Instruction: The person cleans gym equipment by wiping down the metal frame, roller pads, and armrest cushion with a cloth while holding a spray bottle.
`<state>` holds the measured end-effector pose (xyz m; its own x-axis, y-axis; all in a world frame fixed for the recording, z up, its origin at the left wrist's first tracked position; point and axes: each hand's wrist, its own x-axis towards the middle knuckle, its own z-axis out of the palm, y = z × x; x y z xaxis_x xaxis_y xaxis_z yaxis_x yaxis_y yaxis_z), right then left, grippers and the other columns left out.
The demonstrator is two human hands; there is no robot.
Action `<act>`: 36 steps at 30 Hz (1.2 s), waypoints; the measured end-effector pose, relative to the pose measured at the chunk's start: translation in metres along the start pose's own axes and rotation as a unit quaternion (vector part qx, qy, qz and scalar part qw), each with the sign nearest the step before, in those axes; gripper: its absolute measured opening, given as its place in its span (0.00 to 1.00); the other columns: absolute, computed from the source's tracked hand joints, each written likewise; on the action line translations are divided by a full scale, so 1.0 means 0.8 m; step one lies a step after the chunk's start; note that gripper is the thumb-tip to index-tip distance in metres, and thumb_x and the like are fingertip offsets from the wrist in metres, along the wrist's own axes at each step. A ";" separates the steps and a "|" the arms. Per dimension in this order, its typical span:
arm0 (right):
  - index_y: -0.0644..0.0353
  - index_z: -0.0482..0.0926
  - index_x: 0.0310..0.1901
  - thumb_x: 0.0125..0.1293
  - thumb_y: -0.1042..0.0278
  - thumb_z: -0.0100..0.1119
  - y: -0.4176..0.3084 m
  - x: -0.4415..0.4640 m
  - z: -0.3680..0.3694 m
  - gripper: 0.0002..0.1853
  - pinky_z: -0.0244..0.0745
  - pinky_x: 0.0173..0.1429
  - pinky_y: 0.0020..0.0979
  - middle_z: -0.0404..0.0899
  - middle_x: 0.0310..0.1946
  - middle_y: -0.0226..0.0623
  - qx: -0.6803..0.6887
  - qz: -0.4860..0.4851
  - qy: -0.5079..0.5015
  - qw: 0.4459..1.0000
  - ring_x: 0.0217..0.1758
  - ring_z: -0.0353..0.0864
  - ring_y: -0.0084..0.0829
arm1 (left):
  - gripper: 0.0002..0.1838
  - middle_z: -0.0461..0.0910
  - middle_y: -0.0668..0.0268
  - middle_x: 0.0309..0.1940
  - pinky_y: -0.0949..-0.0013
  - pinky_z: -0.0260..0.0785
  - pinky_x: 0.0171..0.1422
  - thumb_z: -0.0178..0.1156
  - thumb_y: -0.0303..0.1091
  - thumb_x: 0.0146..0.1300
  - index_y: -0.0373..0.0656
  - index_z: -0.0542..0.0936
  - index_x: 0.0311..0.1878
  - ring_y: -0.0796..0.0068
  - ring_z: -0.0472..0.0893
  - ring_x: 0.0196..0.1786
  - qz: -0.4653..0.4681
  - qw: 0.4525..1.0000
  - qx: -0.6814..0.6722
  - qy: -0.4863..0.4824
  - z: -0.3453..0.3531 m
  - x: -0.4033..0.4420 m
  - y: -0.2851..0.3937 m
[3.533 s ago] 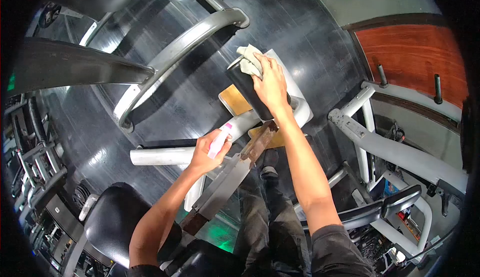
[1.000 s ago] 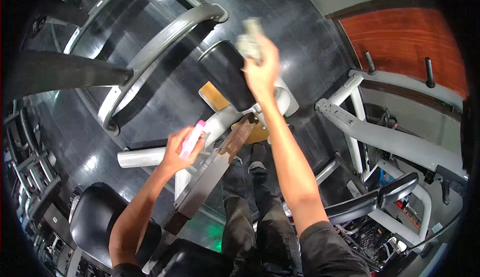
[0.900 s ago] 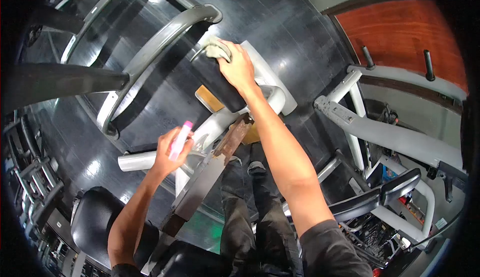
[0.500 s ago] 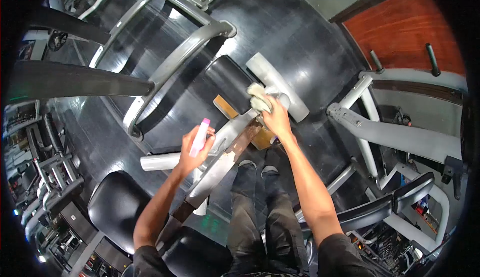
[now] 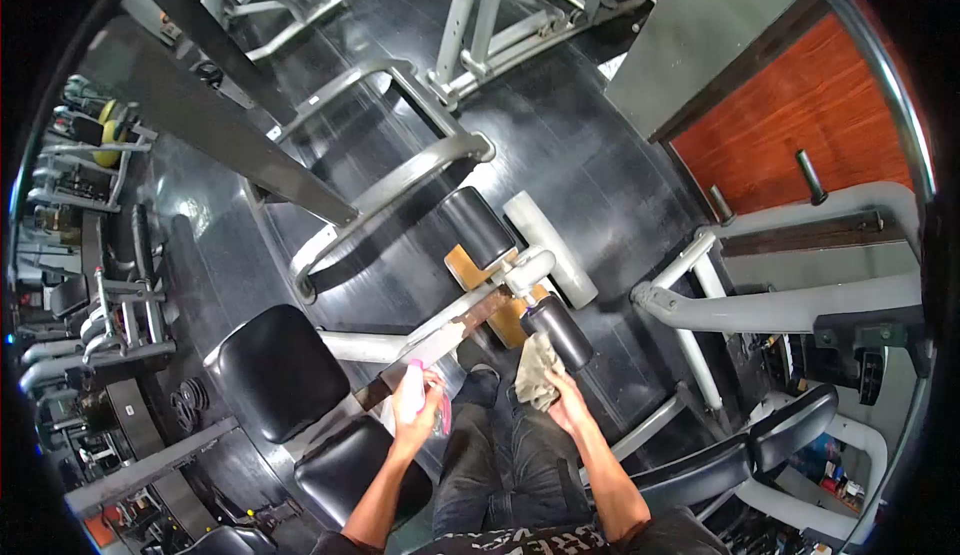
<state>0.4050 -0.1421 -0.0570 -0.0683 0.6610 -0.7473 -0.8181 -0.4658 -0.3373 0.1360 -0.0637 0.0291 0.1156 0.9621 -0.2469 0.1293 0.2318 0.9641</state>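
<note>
My left hand (image 5: pixel 418 410) is closed around a white and pink bottle (image 5: pixel 414 391), held above the bench's metal beam (image 5: pixel 440 340). In my right hand (image 5: pixel 570 405) is a crumpled beige cloth (image 5: pixel 538 369), gripped at its lower edge. The cloth hangs beside a black padded roller (image 5: pixel 558 333); whether they touch I cannot tell. A second black roller (image 5: pixel 474 225) sits on the far side of the beam's end. Between the two rollers lies a yellowish-brown plate (image 5: pixel 508 325). Worn brown patches show along the beam.
Black seat pads, a backrest (image 5: pixel 282 373) and a seat (image 5: pixel 360 470), stand at my left. A curved grey frame (image 5: pixel 410 180) rises ahead. At the right are a grey machine arm (image 5: pixel 790 302) and a black padded bench (image 5: pixel 700 473). Dumbbell racks line the far left.
My right hand has drawn back from the beam's end toward me, bringing the cloth beside the near roller. My left hand and the bottle are also nearer my body. The view has tilted up.
</note>
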 end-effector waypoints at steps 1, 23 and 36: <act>0.63 0.71 0.65 0.71 0.66 0.58 -0.003 -0.016 0.008 0.23 0.75 0.63 0.34 0.78 0.58 0.37 -0.031 0.012 -0.005 0.999 0.58 0.80 0.30 | 0.05 0.77 0.65 0.33 0.74 0.70 0.33 0.58 0.26 0.68 0.35 0.75 0.43 0.82 0.76 0.28 0.012 1.000 0.000 0.000 0.006 -0.014 0.014; 0.58 0.69 0.66 0.67 0.55 0.60 -0.091 -0.214 -0.013 0.29 0.73 0.66 0.40 0.78 0.60 0.38 -0.088 0.021 -0.035 0.995 0.61 0.79 0.36 | 0.06 0.79 0.62 0.34 0.75 0.72 0.29 0.59 0.20 0.66 0.33 0.76 0.45 0.80 0.77 0.25 0.035 0.962 -0.193 0.188 0.055 -0.257 0.100; 0.58 0.69 0.66 0.71 0.55 0.55 -0.021 -0.229 0.106 0.26 0.73 0.65 0.40 0.76 0.61 0.37 -0.175 0.039 -0.157 0.971 0.61 0.78 0.36 | 0.10 0.79 0.64 0.31 0.77 0.71 0.29 0.60 0.20 0.65 0.32 0.76 0.49 0.83 0.76 0.23 0.100 0.924 -0.171 0.328 -0.046 -0.438 0.068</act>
<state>0.3828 -0.2055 0.1343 -0.3378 0.7372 -0.5851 -0.5637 -0.6563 -0.5015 0.0662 -0.3825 0.1717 -0.5318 0.8449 -0.0574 -0.1624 -0.0352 0.9861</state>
